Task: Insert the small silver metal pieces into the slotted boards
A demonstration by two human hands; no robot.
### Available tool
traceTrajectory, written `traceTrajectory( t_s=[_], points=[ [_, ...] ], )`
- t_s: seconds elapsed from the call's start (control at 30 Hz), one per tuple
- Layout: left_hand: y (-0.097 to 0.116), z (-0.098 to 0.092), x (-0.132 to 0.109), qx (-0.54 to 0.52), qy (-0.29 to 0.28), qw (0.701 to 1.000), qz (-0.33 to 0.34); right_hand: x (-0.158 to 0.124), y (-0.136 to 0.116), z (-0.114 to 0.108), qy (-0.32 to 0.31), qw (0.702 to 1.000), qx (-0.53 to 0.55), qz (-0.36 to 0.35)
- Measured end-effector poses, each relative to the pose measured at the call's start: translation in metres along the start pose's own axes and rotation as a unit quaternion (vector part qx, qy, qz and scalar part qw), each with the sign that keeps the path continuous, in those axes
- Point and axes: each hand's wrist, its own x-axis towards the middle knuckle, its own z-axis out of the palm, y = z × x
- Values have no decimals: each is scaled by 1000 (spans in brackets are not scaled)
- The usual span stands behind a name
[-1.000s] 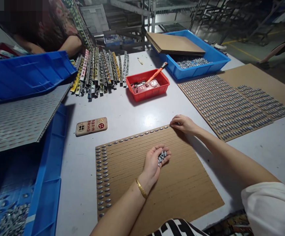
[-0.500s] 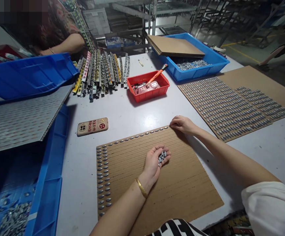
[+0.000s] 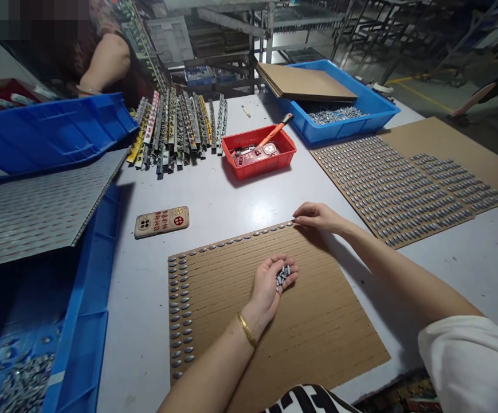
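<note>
A brown cardboard sheet [image 3: 317, 321] with slits lies on the white table. Small grey oval pieces [image 3: 184, 284] line its left side in two columns and run along its far edge. My left hand [image 3: 270, 278], palm up over the middle of the sheet, cups a pile of small grey pieces [image 3: 282, 276]. At the sheet's far right corner my right hand [image 3: 313, 217] has its fingertips pinched together by the end of the row; whatever is between them is too small to make out.
A phone [image 3: 161, 222] lies left of the sheet, a red tray [image 3: 259, 163] beyond it. Blue bins [image 3: 343, 129] stand at the back right and left [image 3: 89, 338]. A filled cardboard sheet [image 3: 386, 189] lies right. Across the table is a person's arm.
My right hand has shifted slightly left along the sheet's far edge. My left hand stays in place. The other person's arm across the table has moved left and is raised at the elbow.
</note>
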Motion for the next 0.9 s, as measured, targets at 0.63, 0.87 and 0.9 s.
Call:
traceTrajectory(
  t_s=[0.63, 0.87, 0.9],
  points=[
    [-1, -1, 0, 1, 10, 1000, -7, 1, -3, 18, 26, 989, -132, -63],
    [1, 1, -3, 1, 8, 1000, -4, -3, -10, 18, 42, 986, -154, -52],
    [1, 1, -3, 1, 9, 1000, -4, -3, -11, 19, 46, 985, -158, -52]
  ],
)
